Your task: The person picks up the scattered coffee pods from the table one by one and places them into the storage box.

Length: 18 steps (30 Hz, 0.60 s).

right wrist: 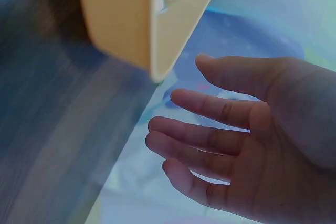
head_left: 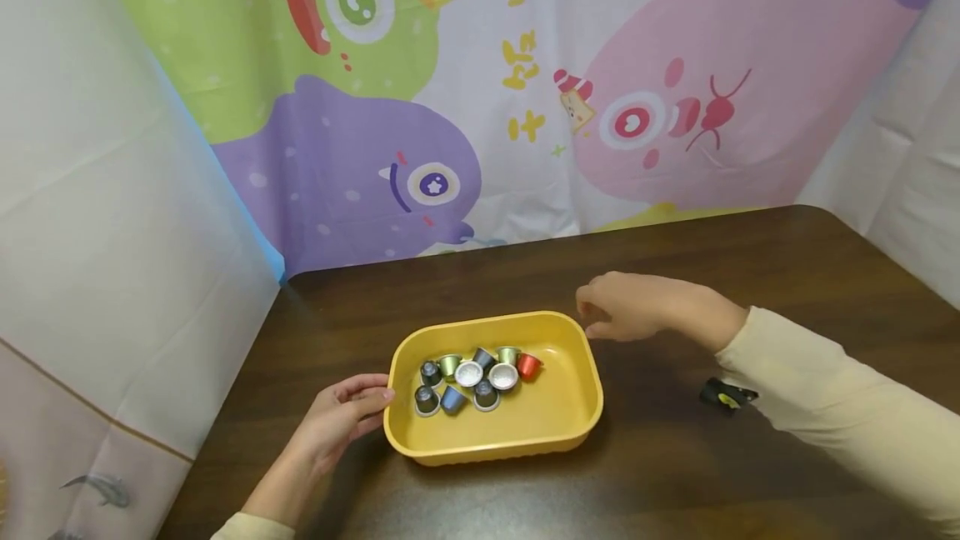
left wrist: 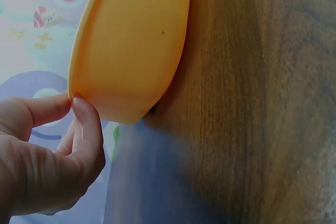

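Note:
A yellow tray with rounded corners sits on the table. Inside, mostly toward its left half, lie several small coffee capsules: a red one, a blue one, green ones, dark ones, and two with silver lids facing up. My left hand pinches the tray's left rim; in the left wrist view, its thumb and finger meet at the edge. Off the tray's far right corner, my right hand hovers with nothing in it. Its fingers are spread and loosely bent in the right wrist view, apart from the tray.
The dark brown wooden table runs back to a cartoon-printed curtain. Pale cloth hangs at the left and right. Beneath my right sleeve shows a small black object with a lime-green mark.

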Each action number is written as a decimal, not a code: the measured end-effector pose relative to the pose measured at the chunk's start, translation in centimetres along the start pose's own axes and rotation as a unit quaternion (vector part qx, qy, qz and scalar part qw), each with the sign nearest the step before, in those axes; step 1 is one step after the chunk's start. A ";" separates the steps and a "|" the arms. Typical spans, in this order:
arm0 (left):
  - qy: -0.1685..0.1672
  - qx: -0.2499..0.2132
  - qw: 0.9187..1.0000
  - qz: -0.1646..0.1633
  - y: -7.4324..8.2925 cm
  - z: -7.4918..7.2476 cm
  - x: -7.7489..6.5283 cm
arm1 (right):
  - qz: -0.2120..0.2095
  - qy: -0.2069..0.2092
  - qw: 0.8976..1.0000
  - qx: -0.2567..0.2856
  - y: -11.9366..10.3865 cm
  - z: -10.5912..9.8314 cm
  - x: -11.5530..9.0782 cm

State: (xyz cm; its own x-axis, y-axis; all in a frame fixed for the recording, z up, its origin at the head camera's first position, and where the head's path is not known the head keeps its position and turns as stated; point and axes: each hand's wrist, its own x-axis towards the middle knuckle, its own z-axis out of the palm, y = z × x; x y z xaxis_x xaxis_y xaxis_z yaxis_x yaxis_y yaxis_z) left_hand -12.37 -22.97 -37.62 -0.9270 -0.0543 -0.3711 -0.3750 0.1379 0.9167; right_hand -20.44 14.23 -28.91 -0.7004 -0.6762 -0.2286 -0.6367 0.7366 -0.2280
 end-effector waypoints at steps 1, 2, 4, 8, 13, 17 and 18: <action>-0.002 -0.002 1.000 0.000 0.0 0.0 0.0 | 0.002 0.003 1.000 0.003 0.5 0.0 -0.4; -0.004 -0.002 1.000 0.001 0.0 0.1 0.1 | 0.002 0.007 1.000 0.005 0.9 0.0 -0.7; -0.006 -0.003 1.000 0.003 0.0 0.1 0.1 | 0.003 0.013 1.000 0.008 1.7 -0.1 -1.4; 0.008 0.003 1.000 0.007 -0.1 0.3 0.1 | 0.020 0.023 0.999 0.016 3.0 -0.2 -2.6; 0.044 0.062 0.997 0.029 0.4 0.3 -0.3 | 0.045 0.062 0.997 0.019 4.3 0.1 -4.1; 0.093 0.185 0.974 0.097 1.5 -0.5 -0.9 | 0.067 0.119 0.990 0.018 5.2 0.6 -5.2; 0.111 0.221 0.962 0.119 1.8 -0.7 -1.1 | 0.074 0.133 0.988 0.019 5.3 0.8 -5.5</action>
State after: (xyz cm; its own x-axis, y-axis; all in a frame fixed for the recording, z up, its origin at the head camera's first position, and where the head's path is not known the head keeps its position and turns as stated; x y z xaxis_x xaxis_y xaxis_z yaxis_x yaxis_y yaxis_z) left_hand -12.04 -23.35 -35.48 -0.9826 -0.1712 -0.0726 -0.1596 0.5759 0.8018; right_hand -19.73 21.86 -29.57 -0.8481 -0.5298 -0.0071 -0.5118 0.8225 -0.2480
